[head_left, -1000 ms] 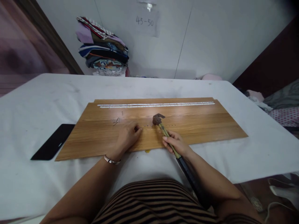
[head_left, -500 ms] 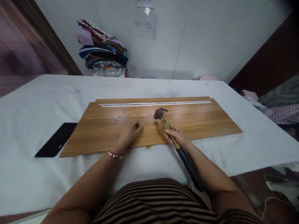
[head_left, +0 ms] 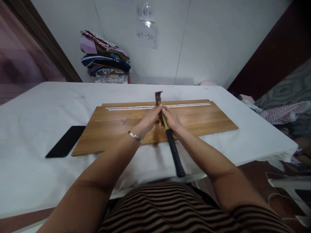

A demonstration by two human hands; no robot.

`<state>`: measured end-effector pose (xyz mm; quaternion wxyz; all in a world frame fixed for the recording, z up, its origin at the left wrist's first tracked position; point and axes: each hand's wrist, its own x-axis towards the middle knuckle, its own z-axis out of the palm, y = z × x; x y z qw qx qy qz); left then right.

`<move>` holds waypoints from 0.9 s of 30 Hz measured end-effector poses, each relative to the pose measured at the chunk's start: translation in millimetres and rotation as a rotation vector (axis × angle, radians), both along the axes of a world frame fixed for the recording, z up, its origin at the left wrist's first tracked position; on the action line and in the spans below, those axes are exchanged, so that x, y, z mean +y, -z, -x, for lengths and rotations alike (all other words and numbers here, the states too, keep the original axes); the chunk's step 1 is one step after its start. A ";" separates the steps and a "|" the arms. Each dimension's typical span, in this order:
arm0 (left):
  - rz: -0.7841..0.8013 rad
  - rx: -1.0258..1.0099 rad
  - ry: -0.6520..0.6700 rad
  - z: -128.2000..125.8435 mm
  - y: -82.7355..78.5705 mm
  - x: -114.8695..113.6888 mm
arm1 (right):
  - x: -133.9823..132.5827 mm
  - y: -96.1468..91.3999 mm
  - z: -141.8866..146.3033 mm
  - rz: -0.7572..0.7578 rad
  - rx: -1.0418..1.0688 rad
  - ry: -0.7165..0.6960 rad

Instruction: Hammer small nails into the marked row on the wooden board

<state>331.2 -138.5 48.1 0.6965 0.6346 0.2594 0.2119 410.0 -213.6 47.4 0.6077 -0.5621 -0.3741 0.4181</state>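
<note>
A claw hammer (head_left: 166, 122) with a rusty head, yellow shaft and black grip is raised over a wood-grain board (head_left: 194, 119). My right hand (head_left: 172, 120) is closed around the shaft just below the head. On the other side of the shaft, my left hand (head_left: 153, 117) grips it too, its thumb close to the right thumb. Several loose nails (head_left: 123, 121) lie on the board left of my hands. Both hands cover the board's middle, so the row of small dark marks there is hidden.
Two white ruled strips (head_left: 131, 108) run along the board's far side. A black flat device (head_left: 65, 142) lies left of the board on the white-covered table (head_left: 26, 139). Folded clothes (head_left: 105, 58) are stacked behind, against the wall with paper signs (head_left: 145, 36).
My left hand has left the board's surface and come up to the hammer shaft. My right hand has moved left and away from me with the hammer. The view has shifted slightly.
</note>
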 end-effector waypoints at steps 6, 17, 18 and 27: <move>0.203 0.030 -0.153 24.4 -22.1 27.3 | -13.2 13.6 45.2 -0.190 -0.414 -0.106; 0.298 0.120 0.153 71.8 2.8 5.8 | -100.8 85.1 -49.9 -0.095 -0.840 0.372; 0.298 0.117 0.163 68.4 3.4 3.1 | -109.9 92.6 -55.4 -0.073 -0.836 0.397; 0.207 0.177 0.157 52.3 11.6 -1.5 | -147.4 140.9 -76.3 0.046 -0.623 0.551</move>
